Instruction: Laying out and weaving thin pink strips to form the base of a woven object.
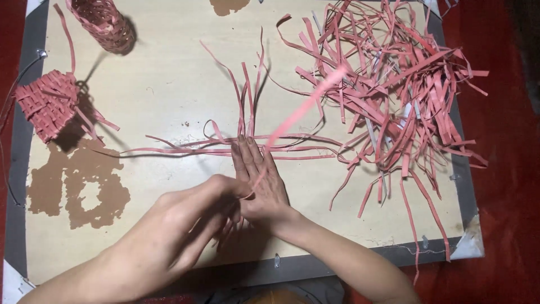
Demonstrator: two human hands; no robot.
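Right hand (pixel 260 179): I see it flat, fingers straight, pressing crossed pink paper strips (pixel 225 147) onto the table (pixel 157 95).
Left hand (pixel 205 205): curled, pinching one blurred pink strip (pixel 306 110).

Several thin pink strips (pixel 247 147) are laid crossed at frame centre on the board: some run horizontally, others fan upward. One blurred pink strip (pixel 306 107) is raised diagonally toward the upper right.
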